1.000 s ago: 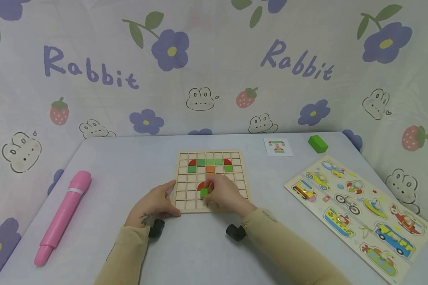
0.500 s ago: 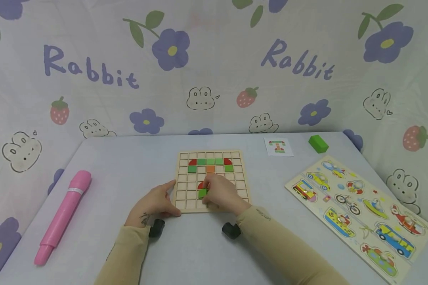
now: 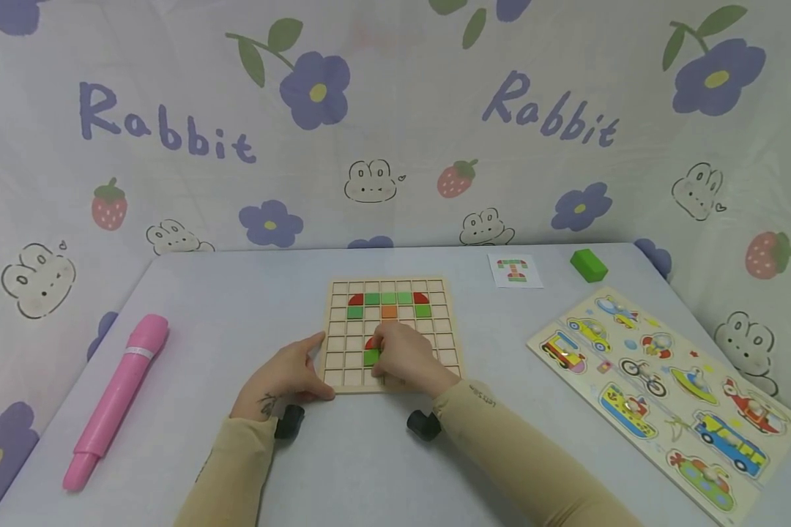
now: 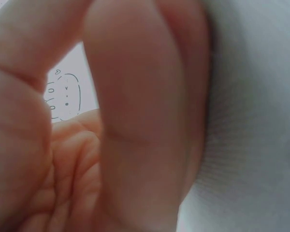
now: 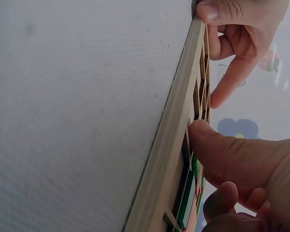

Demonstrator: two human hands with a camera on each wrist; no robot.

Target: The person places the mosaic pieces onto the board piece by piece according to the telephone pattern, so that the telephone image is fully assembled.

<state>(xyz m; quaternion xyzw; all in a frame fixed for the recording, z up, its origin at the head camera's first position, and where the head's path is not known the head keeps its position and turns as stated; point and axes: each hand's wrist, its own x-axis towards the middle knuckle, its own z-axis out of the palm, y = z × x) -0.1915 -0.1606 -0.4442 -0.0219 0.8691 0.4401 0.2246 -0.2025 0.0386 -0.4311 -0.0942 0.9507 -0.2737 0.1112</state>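
A square wooden grid board (image 3: 334,366) lies mid-table, with red rounded tiles, several green square tiles and an orange square tile (image 3: 389,312) in its cells. My right hand (image 3: 405,355) has its fingertips at a green square tile (image 3: 371,359) in the lower part of the grid, just below a red rounded tile (image 3: 370,342). These fingers hide the neighbouring cells. In the right wrist view, the right thumb (image 5: 222,150) reaches down to the board's surface. My left hand (image 3: 286,373) rests its thumb and index finger against the board's near left corner and left edge.
A pink stick-shaped object (image 3: 115,406) lies at the left. On the right are a picture puzzle board (image 3: 659,395) with vehicle pieces and a green block (image 3: 589,266). A small pattern card (image 3: 515,271) lies behind, before a printed cloth backdrop (image 3: 382,132).
My right hand has shifted slightly left with the green square tile, which now sits squarer below the red rounded tile. The left hand has stayed at the board's edge.
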